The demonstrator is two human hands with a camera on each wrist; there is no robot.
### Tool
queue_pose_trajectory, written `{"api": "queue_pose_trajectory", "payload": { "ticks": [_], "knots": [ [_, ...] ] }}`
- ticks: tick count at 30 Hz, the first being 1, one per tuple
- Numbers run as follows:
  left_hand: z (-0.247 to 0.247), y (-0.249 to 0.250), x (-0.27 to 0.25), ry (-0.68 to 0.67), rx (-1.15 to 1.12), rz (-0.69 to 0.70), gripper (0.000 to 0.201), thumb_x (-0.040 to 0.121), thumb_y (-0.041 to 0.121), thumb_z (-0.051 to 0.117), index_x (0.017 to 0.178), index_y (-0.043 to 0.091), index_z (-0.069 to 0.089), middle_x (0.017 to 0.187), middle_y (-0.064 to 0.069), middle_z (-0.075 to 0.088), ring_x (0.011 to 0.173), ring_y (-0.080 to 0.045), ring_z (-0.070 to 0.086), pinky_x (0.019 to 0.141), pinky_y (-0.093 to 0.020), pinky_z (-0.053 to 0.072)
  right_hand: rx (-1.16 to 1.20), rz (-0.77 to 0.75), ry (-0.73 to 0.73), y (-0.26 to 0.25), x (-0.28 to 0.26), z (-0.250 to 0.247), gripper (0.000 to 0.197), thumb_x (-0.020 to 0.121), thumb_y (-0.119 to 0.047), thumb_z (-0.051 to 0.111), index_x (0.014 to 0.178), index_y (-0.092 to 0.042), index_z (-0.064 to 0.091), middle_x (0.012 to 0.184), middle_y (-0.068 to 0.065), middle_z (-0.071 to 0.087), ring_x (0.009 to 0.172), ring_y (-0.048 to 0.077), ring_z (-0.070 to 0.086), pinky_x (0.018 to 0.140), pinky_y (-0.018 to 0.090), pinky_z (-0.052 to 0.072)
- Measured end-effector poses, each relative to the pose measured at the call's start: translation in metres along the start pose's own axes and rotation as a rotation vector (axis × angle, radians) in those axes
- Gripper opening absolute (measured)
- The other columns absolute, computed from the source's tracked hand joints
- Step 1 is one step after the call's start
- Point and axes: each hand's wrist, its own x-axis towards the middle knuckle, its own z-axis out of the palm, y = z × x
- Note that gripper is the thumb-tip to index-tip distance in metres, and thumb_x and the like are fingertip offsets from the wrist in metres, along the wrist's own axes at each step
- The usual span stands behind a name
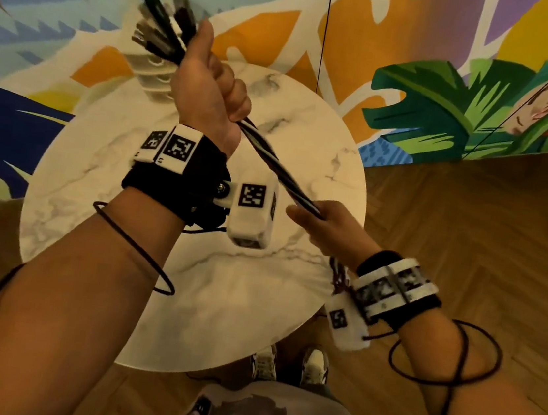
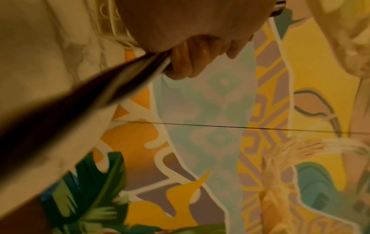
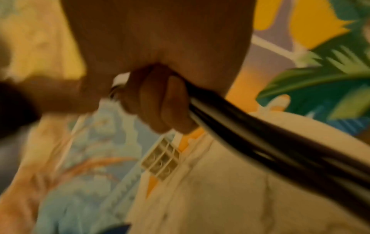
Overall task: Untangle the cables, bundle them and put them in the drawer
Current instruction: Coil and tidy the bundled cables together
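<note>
A bundle of black and white cables (image 1: 271, 158) is stretched taut above the round marble table (image 1: 253, 308). My left hand (image 1: 210, 96) is raised and grips the bundle just below its fanned-out plug ends (image 1: 163, 28). My right hand (image 1: 329, 221) grips the same bundle lower down, near the table's right edge. In the left wrist view, curled fingers (image 2: 184, 63) close round the cables (image 2: 100, 98). The right wrist view is blurred but shows fingers (image 3: 158, 107) wrapped round the dark cables (image 3: 270, 142). A small white drawer unit (image 1: 150, 78) stands at the table's far side, partly hidden by my left hand.
A painted mural wall (image 1: 450, 108) rises behind the table, and a thin black cord (image 1: 326, 31) hangs in front of it. Wooden floor (image 1: 487, 233) lies to the right. My shoes (image 1: 291, 364) stand at the table's near edge.
</note>
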Motion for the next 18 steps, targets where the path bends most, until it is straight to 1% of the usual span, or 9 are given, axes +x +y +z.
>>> {"api": "queue_pose_trajectory", "payload": {
  "ticks": [4,8,10,11,13,14,15,16,18],
  "knots": [
    [-0.015,-0.005,0.004,-0.075,0.035,-0.103,0.049,0.095,0.039,0.047,0.064,0.025,0.011,0.044,0.005,0.011,0.038,-0.012,0.006,0.037,-0.019,0.010,0.473,0.327,-0.418,-0.006,-0.002,-0.030,0.047,0.086,-0.048,0.055,0.055,-0.021,0.031,0.045,-0.007,0.022,0.035,0.007,0.016,0.039,0.021,0.008],
    [-0.006,-0.003,-0.013,-0.247,0.169,-0.110,0.050,0.093,0.036,0.050,0.059,0.023,0.015,0.043,0.006,0.013,0.035,-0.011,0.010,0.037,-0.020,0.011,0.592,0.400,-0.469,0.000,-0.004,-0.030,0.047,0.081,-0.053,0.054,0.051,-0.023,0.034,0.044,-0.008,0.021,0.033,0.005,0.017,0.039,0.019,0.006],
    [0.000,-0.001,-0.030,-0.470,0.552,0.018,0.034,0.088,0.025,0.055,0.059,0.020,0.038,0.041,0.009,0.028,0.032,-0.007,0.024,0.035,-0.021,0.022,0.601,0.396,-0.382,0.003,-0.005,-0.030,0.044,0.079,-0.052,0.053,0.056,-0.023,0.030,0.045,-0.008,0.020,0.034,0.005,0.015,0.040,0.019,0.006],
    [-0.001,-0.001,-0.042,-0.656,0.911,0.147,0.020,0.086,0.020,0.057,0.067,0.015,0.053,0.045,0.009,0.039,0.035,-0.005,0.036,0.038,-0.020,0.031,0.597,0.385,-0.329,0.005,-0.005,-0.030,0.044,0.077,-0.052,0.055,0.058,-0.022,0.029,0.045,-0.008,0.020,0.035,0.005,0.015,0.041,0.020,0.006],
    [-0.005,-0.010,-0.065,-1.220,1.598,0.367,0.018,0.085,0.022,0.055,0.083,0.010,0.068,0.061,0.002,0.060,0.054,-0.005,0.053,0.060,-0.023,0.049,0.597,0.371,-0.248,0.004,-0.003,-0.034,0.045,0.070,-0.050,0.067,0.061,-0.023,0.032,0.047,-0.008,0.022,0.041,0.007,0.015,0.047,0.025,0.005],
    [-0.008,-0.018,-0.075,-1.490,1.851,0.367,0.020,0.086,0.026,0.053,0.085,0.015,0.070,0.067,0.002,0.063,0.061,-0.008,0.054,0.068,-0.028,0.050,0.599,0.369,-0.233,0.003,-0.002,-0.036,0.046,0.071,-0.050,0.069,0.060,-0.023,0.033,0.048,-0.008,0.022,0.043,0.008,0.014,0.049,0.027,0.005],
    [-0.011,-0.023,-0.082,-1.661,2.044,0.325,0.022,0.087,0.030,0.051,0.085,0.017,0.068,0.068,0.003,0.061,0.064,-0.012,0.052,0.070,-0.031,0.050,0.595,0.372,-0.242,0.000,0.000,-0.038,0.047,0.076,-0.052,0.065,0.058,-0.024,0.032,0.048,-0.008,0.020,0.042,0.008,0.013,0.048,0.026,0.004],
    [-0.014,-0.026,-0.083,-1.720,2.170,0.321,0.025,0.089,0.034,0.048,0.084,0.018,0.066,0.067,0.004,0.057,0.064,-0.014,0.051,0.070,-0.032,0.050,0.586,0.392,-0.267,-0.004,0.000,-0.039,0.047,0.083,-0.051,0.058,0.058,-0.024,0.029,0.047,-0.009,0.019,0.039,0.007,0.013,0.044,0.023,0.004],
    [-0.018,-0.023,-0.068,-1.628,2.337,0.367,0.028,0.091,0.035,0.042,0.085,0.018,0.064,0.074,0.002,0.061,0.071,-0.020,0.057,0.071,-0.032,0.049,0.520,0.401,-0.321,-0.012,-0.004,-0.041,0.043,0.093,-0.044,0.045,0.059,-0.023,0.029,0.046,-0.009,0.019,0.035,0.005,0.014,0.039,0.018,0.005]
  ]
}}
